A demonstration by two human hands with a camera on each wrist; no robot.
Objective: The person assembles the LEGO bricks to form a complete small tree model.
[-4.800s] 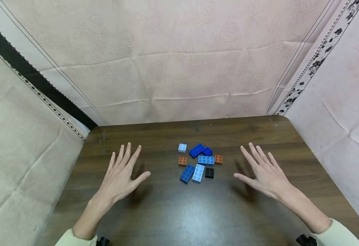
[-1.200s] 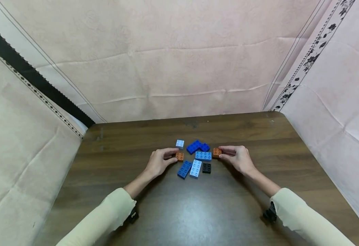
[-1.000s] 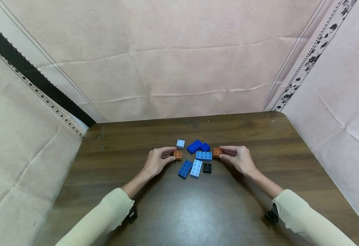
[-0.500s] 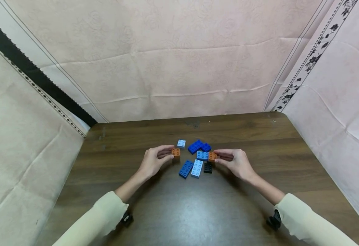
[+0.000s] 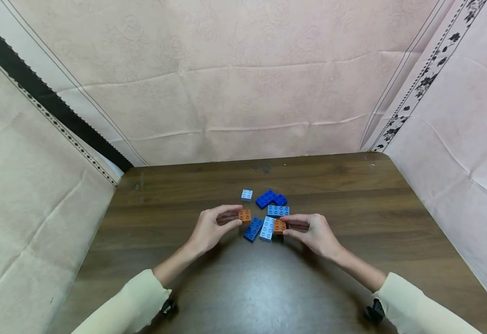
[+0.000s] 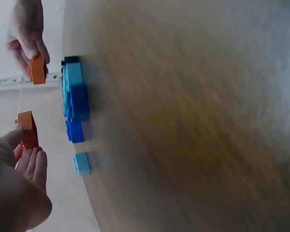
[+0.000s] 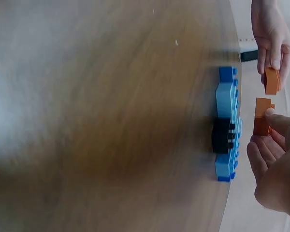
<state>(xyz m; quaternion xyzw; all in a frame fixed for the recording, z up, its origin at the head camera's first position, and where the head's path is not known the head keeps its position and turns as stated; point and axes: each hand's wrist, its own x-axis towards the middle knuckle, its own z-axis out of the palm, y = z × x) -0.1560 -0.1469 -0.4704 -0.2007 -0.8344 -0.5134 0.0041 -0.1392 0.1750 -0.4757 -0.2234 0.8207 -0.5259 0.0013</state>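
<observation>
My left hand (image 5: 210,228) pinches an orange toy brick (image 5: 245,215) between thumb and fingers. A second orange brick (image 5: 279,226) is pinched by my right hand (image 5: 316,234). Both wrist views show the two bricks raised above the table: the left-hand brick (image 6: 28,129) and the right-hand brick (image 7: 262,117), studs facing up. Beneath them lie a medium-blue brick (image 5: 253,229), a long light-blue brick (image 5: 266,228) and another sky-blue brick (image 5: 278,211). The black brick (image 7: 221,135) is mostly hidden under the right hand's brick in the head view.
Behind, two dark-blue bricks (image 5: 265,199) lie close together, with a small pale-blue brick (image 5: 246,195) to their left. The brown wooden table (image 5: 243,292) reaches back to a pale patterned cloth (image 5: 243,93), which also hangs at both sides.
Both hands went from spread open to pinching an orange brick each and raised them. Lately the right hand's brick moved left and nearer; the left hand's moved slightly right and nearer.
</observation>
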